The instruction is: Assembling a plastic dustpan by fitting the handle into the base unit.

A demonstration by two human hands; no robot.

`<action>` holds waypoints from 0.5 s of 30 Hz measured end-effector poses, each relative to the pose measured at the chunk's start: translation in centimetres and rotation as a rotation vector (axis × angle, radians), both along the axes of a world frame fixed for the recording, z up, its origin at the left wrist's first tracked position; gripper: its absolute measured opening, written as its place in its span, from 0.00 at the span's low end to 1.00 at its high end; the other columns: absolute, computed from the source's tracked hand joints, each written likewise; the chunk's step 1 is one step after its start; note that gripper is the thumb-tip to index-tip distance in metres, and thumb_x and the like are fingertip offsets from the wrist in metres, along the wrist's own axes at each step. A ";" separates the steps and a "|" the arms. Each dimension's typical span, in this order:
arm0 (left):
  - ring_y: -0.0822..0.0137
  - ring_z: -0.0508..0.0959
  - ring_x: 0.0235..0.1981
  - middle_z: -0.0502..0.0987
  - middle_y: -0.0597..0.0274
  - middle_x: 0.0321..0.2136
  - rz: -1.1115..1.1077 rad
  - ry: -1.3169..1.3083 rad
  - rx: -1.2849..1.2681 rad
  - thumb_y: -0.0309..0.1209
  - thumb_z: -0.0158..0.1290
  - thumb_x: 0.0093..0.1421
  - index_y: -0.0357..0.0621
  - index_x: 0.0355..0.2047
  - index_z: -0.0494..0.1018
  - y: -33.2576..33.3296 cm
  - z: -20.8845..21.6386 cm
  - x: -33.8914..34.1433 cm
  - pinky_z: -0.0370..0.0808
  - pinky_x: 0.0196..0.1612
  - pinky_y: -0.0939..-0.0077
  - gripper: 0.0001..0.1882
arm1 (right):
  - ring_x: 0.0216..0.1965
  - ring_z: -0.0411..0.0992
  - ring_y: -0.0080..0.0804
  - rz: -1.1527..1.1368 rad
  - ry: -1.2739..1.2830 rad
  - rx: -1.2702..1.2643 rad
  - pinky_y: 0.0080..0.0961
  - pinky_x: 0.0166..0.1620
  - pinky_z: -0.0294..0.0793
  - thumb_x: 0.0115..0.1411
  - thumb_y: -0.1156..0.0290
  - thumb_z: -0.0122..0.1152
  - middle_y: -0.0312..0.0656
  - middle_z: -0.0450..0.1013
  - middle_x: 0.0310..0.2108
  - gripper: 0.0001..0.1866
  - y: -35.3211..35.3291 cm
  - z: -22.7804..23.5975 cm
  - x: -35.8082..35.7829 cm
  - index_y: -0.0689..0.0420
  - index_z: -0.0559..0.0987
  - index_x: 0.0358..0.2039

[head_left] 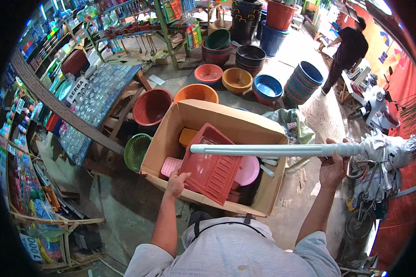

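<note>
My left hand (175, 183) grips the near left edge of a red plastic tray (199, 159) with rows of slots, tilted over an open cardboard box (158, 156). A long pale grey-blue tube (263, 150) with a ribbed right end lies level across the tray's top. My right hand (333, 168) is closed round that ribbed end, beyond the box's right side. Whether tube and tray are joined, I cannot tell. Inside the box are a pink basin (248, 170), a small pink basket (171, 166), an orange container (187, 137) and white-handled items (267, 168).
A green basket (137, 152) and a red basin (152, 107) stand left of the box. Stacked basins (302, 81) and buckets (273, 39) fill the far side. A table of clear plastic goods (94, 108) is at left. A person (350, 48) and a motorbike (379, 108) are far right.
</note>
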State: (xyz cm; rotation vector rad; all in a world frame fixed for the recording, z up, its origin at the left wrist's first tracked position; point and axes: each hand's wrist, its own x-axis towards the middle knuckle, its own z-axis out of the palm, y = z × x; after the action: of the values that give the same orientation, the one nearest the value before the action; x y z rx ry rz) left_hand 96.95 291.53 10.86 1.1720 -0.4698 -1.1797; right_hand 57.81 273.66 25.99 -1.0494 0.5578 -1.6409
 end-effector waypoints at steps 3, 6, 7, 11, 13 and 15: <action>0.68 0.72 0.43 0.72 0.59 0.42 -0.032 -0.139 0.000 0.21 0.47 0.52 0.36 0.47 0.70 -0.6 -0.5 0.2 0.67 0.50 0.75 0.19 | 0.43 0.72 0.38 0.002 0.054 -0.028 0.32 0.45 0.76 0.53 0.80 0.55 0.53 0.68 0.48 0.30 -0.6 1.0 -0.5 0.53 0.60 0.57; 0.64 0.67 0.49 0.67 0.56 0.47 -0.103 -0.474 -0.045 0.21 0.48 0.52 0.39 0.50 0.69 -1.0 -0.8 0.6 0.63 0.54 0.73 0.22 | 0.47 0.69 0.36 -0.106 0.141 -0.151 0.35 0.51 0.72 0.44 0.88 0.61 0.49 0.66 0.49 0.44 -2.0 1.9 -2.0 0.49 0.55 0.60; 0.62 0.64 0.52 0.63 0.55 0.49 -0.144 -0.703 -0.077 0.22 0.48 0.52 0.42 0.52 0.68 -1.2 -0.8 0.7 0.62 0.56 0.72 0.24 | 0.47 0.69 0.36 -0.109 0.146 -0.152 0.35 0.51 0.72 0.44 0.88 0.61 0.49 0.66 0.49 0.44 -2.1 2.3 -2.3 0.49 0.55 0.60; 0.60 0.60 0.55 0.59 0.54 0.51 -0.238 -0.817 -0.012 0.23 0.49 0.52 0.47 0.54 0.67 -1.7 -1.7 1.1 0.58 0.58 0.70 0.26 | 0.48 0.68 0.32 -0.169 0.302 -0.269 0.33 0.50 0.72 0.40 0.87 0.68 0.47 0.67 0.47 0.54 -1.9 4.5 -2.0 0.38 0.49 0.62; 0.61 0.61 0.55 0.60 0.56 0.50 -0.176 -0.506 -0.008 0.24 0.50 0.52 0.46 0.55 0.67 -2.2 -2.2 0.6 0.59 0.58 0.71 0.26 | 0.47 0.68 0.32 -0.204 0.244 -0.204 0.31 0.49 0.72 0.41 0.86 0.67 0.47 0.67 0.47 0.53 -2.4 4.1 -2.1 0.41 0.49 0.63; 0.61 0.61 0.55 0.59 0.56 0.50 -0.144 -0.441 -0.007 0.25 0.50 0.53 0.45 0.55 0.67 -2.6 -1.8 0.2 0.59 0.58 0.71 0.26 | 0.46 0.68 0.32 -0.106 0.209 -0.128 0.31 0.49 0.72 0.41 0.86 0.67 0.46 0.67 0.45 0.50 -1.9 3.6 -2.3 0.45 0.52 0.62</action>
State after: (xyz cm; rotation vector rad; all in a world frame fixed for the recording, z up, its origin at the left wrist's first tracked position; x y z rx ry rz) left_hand 97.13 288.96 9.07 1.4148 -0.9026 -1.0364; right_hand 55.49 271.76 29.63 -1.3160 0.6620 -1.6874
